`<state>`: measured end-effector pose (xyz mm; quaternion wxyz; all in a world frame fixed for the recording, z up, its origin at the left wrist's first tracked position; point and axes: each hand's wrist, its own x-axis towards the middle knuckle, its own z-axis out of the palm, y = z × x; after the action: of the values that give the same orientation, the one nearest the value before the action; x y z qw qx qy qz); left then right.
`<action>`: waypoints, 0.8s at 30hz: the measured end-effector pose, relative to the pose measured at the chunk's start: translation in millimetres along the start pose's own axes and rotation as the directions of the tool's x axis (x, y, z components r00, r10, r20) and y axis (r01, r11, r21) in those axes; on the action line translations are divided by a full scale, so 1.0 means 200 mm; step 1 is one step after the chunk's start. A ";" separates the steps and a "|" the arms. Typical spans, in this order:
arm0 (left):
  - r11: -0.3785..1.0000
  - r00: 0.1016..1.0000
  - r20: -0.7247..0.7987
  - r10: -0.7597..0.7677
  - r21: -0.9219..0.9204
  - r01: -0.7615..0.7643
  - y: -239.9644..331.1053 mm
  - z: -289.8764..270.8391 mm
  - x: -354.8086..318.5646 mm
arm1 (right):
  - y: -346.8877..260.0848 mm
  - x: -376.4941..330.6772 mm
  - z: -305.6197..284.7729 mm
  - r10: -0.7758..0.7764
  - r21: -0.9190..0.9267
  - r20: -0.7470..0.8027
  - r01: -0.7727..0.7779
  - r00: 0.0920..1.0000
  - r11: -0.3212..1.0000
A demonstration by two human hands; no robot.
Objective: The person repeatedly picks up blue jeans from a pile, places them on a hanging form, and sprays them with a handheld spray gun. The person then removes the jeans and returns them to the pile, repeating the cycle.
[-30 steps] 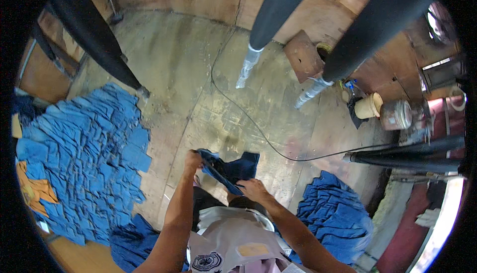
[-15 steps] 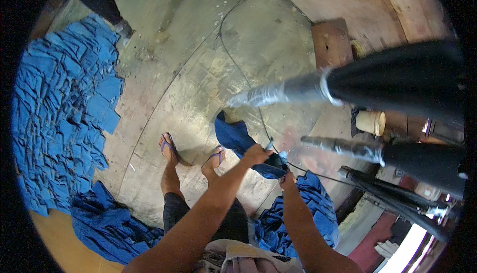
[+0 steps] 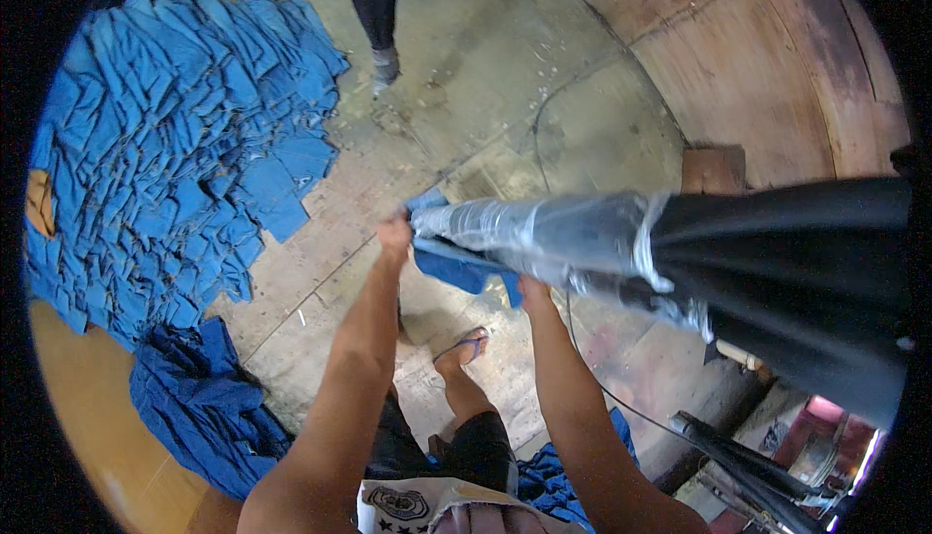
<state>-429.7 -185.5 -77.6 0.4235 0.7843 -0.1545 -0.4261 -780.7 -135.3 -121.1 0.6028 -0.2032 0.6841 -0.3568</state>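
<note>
A blue denim garment (image 3: 449, 269) is stretched between my two hands, its opening around the tips of two long tubes. The upper tube (image 3: 573, 228) and the lower tube (image 3: 636, 299) have black sleeves and ends wrapped in clear plastic. My left hand (image 3: 393, 233) grips the garment's edge beside the upper tube's tip. On the other side, my right hand (image 3: 533, 292) pinches the edge just below the lower tube. The tubes hide part of the garment and some fingers of my right hand.
A broad heap of blue denim pieces (image 3: 184, 136) covers the floor at left, with a darker denim bundle (image 3: 199, 398) nearer me. More dark denim (image 3: 553, 485) lies by my right leg. A cable (image 3: 621, 398) crosses the floor. Another person's leg (image 3: 374, 5) stands at the far side.
Both hands have moved up and left, spreading apart, and the denim garment has gone from hanging below the tubes to around their tips. The tubes now lie closer together.
</note>
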 end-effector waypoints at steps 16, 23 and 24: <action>0.886 0.639 0.654 0.406 -0.108 -0.452 1.67 -0.52 -1.29 | -1.46 -1.79 0.08 -0.259 0.127 -0.461 0.352 0.848 0.927; 0.875 0.510 0.757 0.408 -0.164 -0.456 1.71 0.06 -1.80 | -1.43 -1.97 -0.56 -0.376 -0.072 -0.800 0.547 0.468 0.834; 0.880 0.511 0.760 0.402 -0.166 -0.444 1.69 0.13 -1.86 | -1.45 -1.98 -0.65 -0.407 -0.072 -0.787 0.586 0.463 0.807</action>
<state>-629.1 -175.2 385.1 0.3858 0.4711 -0.5180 -0.6008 -875.7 -16.3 362.6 0.1360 -0.1569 0.7417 -0.6378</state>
